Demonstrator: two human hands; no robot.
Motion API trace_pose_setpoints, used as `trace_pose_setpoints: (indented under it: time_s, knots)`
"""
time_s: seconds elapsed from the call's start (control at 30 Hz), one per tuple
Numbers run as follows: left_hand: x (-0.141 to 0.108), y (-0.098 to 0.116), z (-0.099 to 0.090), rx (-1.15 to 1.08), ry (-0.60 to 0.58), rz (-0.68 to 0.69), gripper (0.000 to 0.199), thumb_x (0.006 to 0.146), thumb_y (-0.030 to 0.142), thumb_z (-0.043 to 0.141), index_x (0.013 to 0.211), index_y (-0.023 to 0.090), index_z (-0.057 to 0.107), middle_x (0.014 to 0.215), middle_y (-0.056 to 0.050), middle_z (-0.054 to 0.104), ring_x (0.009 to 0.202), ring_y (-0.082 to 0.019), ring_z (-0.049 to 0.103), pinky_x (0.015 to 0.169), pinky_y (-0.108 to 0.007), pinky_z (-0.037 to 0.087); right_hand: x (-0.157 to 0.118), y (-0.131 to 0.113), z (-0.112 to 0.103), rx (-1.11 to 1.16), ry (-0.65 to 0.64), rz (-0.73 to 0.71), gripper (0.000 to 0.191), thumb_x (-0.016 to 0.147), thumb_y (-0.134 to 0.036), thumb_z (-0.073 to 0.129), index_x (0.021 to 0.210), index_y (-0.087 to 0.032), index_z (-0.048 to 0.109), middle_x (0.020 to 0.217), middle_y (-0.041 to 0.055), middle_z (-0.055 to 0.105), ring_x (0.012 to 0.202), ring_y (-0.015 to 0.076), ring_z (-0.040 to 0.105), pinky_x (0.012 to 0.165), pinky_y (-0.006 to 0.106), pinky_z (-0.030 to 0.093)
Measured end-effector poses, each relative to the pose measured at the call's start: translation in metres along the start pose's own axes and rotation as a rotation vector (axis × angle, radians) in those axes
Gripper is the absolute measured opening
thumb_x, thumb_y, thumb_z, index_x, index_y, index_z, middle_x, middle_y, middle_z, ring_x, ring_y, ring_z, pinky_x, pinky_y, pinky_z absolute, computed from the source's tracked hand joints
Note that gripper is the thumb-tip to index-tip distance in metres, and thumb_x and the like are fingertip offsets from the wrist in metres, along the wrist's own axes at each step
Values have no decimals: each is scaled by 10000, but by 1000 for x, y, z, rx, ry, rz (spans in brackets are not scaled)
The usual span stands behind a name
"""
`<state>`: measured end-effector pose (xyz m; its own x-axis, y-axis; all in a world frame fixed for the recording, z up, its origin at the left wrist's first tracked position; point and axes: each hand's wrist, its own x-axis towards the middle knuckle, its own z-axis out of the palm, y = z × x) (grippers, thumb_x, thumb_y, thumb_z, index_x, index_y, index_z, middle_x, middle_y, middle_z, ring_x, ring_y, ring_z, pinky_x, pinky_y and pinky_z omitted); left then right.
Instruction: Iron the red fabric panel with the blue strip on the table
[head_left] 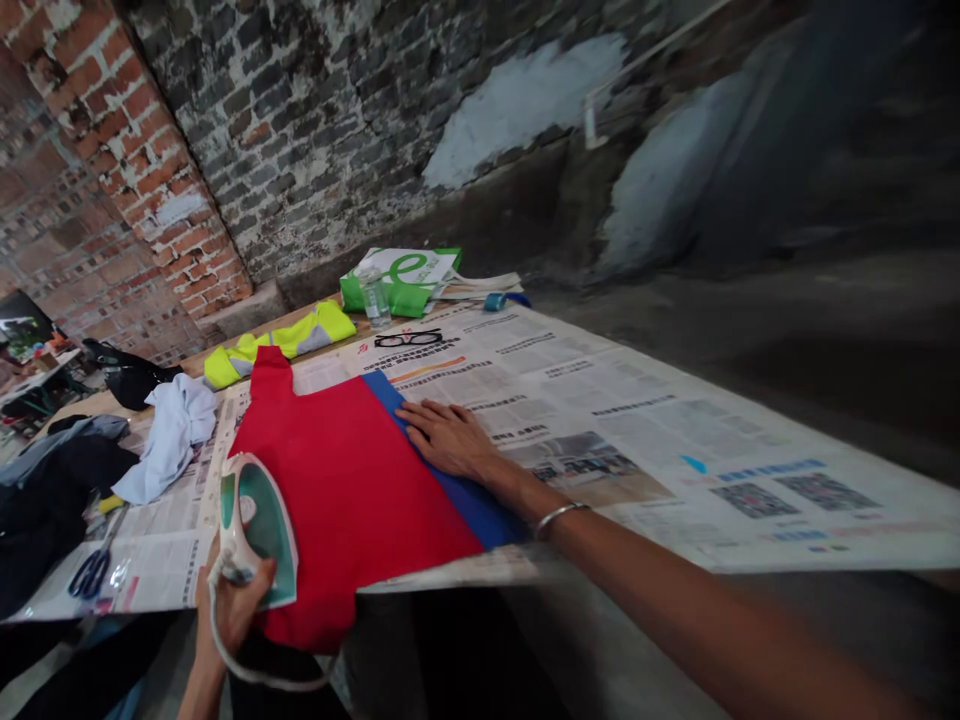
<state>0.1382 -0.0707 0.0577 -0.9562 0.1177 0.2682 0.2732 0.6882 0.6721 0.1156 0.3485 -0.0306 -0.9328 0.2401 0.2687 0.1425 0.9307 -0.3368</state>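
Observation:
A red cloth piece (352,470) lies on the newspaper-covered table (540,350), its lower corner hanging past the front edge. Along its right side shows a strip of blue cloth (480,505). My left hand (236,595) is wrapped round the handle of a white and green iron (262,530), which rests over the left part of the red cloth. The iron's cord hangs below my wrist. My right hand (446,437) lies flat with fingers spread on the blue strip, close to the red edge.
Glasses (409,339), a clear bottle (374,300), a green and white bag (412,275) and a yellow reflective garment (281,343) stand or lie at the back. Scissors (90,572), white cloth (174,430) and dark clothes (60,490) are at left.

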Motion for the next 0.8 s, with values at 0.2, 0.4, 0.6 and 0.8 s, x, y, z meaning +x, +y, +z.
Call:
trace_pose_setpoints:
  time_s: [0.2,0.4,0.6,0.8]
  knots:
    - [-28,0,4,-35,105,47,526,723,572,761,1092,199,726,1187,-118,738,1176,-359,664,1079,-483,508,-1,1,1,-1,8,-11,532,1019,-344,314,1480,-295,576,1561,18,512,1446,290,434,1175,564,318]
    - [-36,9,-5,-36,41,61,525,720,576,759,1071,187,747,1100,-119,749,1035,-345,698,1001,-496,559,0,3,5,-8,15,-14,535,1014,-330,318,1477,-286,582,1553,33,522,1440,304,438,1165,581,326]
    - [-27,42,-7,-108,-292,223,572,724,519,757,1189,188,726,962,-82,759,967,-311,710,931,-447,599,0,1,1,-13,-6,-1,528,1027,-333,313,1486,-284,570,1573,16,497,1457,283,422,1182,544,313]
    - [0,78,39,-272,-514,286,618,695,508,791,1208,171,715,1093,-104,750,1058,-318,670,944,-415,576,0,-1,-1,-16,-42,1,530,1029,-309,314,1498,-267,557,1584,28,481,1467,282,410,1191,539,301]
